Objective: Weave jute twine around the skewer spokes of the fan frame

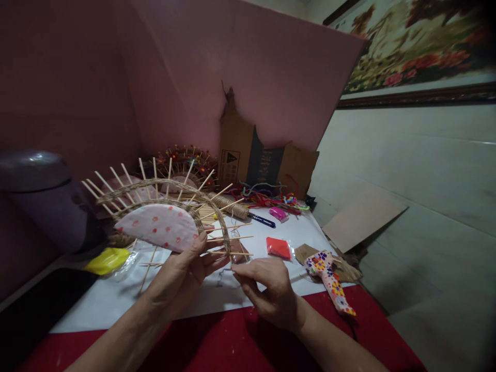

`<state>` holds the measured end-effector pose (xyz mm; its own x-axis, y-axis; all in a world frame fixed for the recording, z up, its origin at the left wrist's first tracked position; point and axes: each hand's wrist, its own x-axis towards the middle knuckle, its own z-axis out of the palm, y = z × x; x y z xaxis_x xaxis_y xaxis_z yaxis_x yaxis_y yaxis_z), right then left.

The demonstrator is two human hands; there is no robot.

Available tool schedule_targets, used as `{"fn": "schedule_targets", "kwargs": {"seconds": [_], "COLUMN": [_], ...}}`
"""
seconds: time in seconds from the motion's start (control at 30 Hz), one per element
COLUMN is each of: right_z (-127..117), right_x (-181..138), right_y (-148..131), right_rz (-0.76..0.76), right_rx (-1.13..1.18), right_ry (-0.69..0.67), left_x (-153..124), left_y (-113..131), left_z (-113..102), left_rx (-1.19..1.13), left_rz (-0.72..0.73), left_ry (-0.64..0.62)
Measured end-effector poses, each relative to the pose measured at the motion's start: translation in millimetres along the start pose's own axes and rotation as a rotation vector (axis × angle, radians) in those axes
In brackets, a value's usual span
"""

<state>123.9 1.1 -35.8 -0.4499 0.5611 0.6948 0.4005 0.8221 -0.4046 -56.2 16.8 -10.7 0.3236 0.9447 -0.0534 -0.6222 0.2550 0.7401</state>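
Our left hand (182, 271) grip clenched on woven frame (155, 226), held above counter (104, 299) w/ sticks (116, 178) fanning 9 to 3 o'clock. Right hand (271, 289) grip pinched shut at frame's 5 o'clock; contents unclear.

The left hand (185, 269) and right hand (271, 292) are bare, as are the left forearm (127, 330) and right forearm (333, 346); the fingernails look short and plain.

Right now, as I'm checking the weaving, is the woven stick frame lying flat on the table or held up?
Held up: the left hand grips the lower edge of the woven stick frame, which stands tilted above the white sheet.
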Motion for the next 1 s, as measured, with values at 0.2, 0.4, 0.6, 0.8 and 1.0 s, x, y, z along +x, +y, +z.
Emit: {"fn": "schedule_targets", "kwargs": {"seconds": [0.2,0.4,0.6,0.8,1.0], "right_z": [-10.2,-9.3,-2.1,7.0,10.3], "right_x": [5.7,11.9,15.7,12.1,9.7], "right_y": [0.5,4.8,14.9,18.4,16.8], "right_rz": [0.151,0.454,0.678,0.689,0.645], "right_rx": [0.012,0.26,0.64,0.64,0.56], "right_ry": [0.197,0.283,0.212,0.224,0.252], "left_x": [0.0,-2.2,-2.2,-1.3,-5.9], "left_y": [1.6,4.5,5.3,-1.4,-2.7], "left_z": [-1.9,0.7,-1.2,-3.7,4.3], "left_rx": [0.03,-0.007,-0.059,-0.073,-0.104], "left_rz": [-0.019,-0.05,-0.119,-0.195,-0.231], "left_ry": [0.035,0.036,0.05,0.005,-0.05]}}
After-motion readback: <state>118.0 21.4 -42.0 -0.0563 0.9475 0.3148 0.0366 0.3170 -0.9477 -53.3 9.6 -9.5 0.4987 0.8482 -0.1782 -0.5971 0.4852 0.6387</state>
